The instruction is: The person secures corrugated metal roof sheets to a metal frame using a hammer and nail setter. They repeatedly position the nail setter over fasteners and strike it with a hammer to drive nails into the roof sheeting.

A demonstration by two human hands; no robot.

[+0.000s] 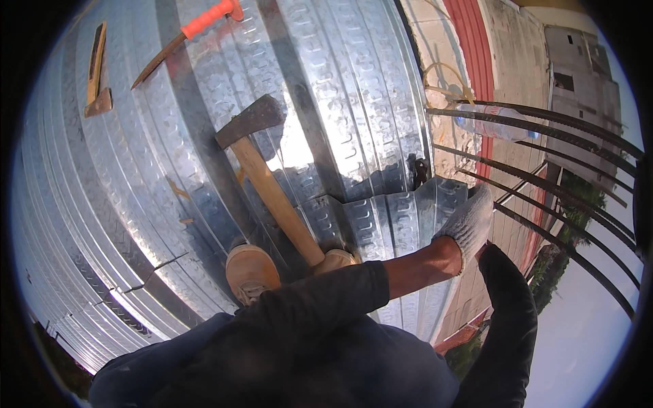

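Note:
My left hand, in a grey knit glove, is at the right edge of the corrugated metal sheet. Its fingers sit close together and partly out of sight, so I cannot tell whether they grip the edge. My right hand is almost wholly hidden behind the glove; only a sliver of wrist shows past the dark sleeve. An axe with a pale wooden handle lies on the sheeting, its handle end by my shoes.
Farther up the sheeting lie a chisel with an orange-red hand guard and a wooden-handled hammer or hatchet. Several dark rebars jut out on the right, beside a clear plastic bottle. Beyond the sheet's edge run concrete and a red band.

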